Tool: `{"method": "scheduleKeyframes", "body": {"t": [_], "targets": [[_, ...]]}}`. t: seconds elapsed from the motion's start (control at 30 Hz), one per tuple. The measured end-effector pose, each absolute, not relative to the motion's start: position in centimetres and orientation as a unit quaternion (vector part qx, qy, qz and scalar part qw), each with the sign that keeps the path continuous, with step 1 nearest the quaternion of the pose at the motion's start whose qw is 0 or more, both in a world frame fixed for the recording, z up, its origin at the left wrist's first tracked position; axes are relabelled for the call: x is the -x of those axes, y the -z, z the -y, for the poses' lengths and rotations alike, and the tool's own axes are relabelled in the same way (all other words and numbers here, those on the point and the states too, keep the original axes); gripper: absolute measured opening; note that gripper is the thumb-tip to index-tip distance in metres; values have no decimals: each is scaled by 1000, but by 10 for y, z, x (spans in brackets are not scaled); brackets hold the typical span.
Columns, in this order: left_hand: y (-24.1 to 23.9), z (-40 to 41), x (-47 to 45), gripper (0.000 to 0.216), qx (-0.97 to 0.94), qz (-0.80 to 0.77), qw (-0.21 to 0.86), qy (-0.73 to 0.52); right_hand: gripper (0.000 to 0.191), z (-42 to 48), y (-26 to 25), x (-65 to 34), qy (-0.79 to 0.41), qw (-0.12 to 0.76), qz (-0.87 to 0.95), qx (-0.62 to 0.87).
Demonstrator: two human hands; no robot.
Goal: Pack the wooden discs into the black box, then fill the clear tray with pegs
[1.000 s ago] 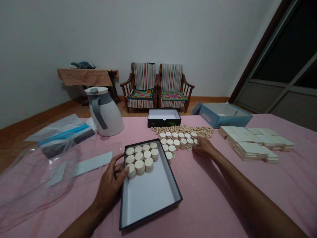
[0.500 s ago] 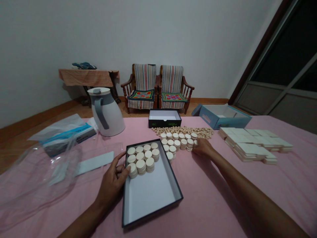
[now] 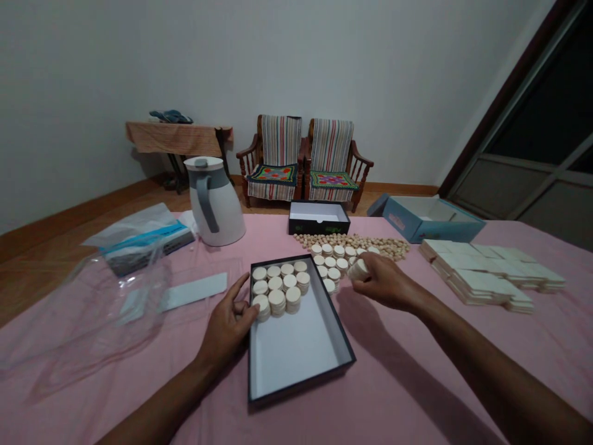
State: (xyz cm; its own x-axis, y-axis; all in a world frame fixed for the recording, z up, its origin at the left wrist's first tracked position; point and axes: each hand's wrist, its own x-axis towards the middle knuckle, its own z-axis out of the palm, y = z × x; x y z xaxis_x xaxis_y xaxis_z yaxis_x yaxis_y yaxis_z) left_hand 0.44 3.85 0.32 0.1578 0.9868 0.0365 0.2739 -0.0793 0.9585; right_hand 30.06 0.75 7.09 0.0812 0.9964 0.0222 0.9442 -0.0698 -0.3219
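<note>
While the left hand [image 3: 233, 318] grips the nine-o'clock rim of the tray [image 3: 296, 364], the right hand [image 3: 380, 279] clamps a disc stack [image 3: 358, 271] — tilted, off the tray's two o'clock (tray toward eight).

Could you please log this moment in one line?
left hand: at left side of tray; right hand: holding disc stack; discs in tray: far end

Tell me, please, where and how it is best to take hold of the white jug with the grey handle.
Probably by the upper part of the grey handle, coming from the near side and wrapping around it. The handle faces that way and slopes down along the white jug, which stands upright; its wide, rounded body would likely be harder to grasp.
</note>
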Motion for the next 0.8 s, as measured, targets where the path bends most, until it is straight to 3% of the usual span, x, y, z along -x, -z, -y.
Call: {"method": "scheduleKeyframes", "body": {"t": [0.13,0.37,0.8], "targets": [[-3,-35,-4,73,-624,-521,410,-414,13,-1,-79,-242,-123,144,723,664],[-4,-31,-1,69,-633,-517,391,-424,28,-1,-58,-201,-27,67,777,626],[-2,-30,-2,56,-647,-511,387,-414,31,-4,-39,-192,-10,-64,797,601]]}}
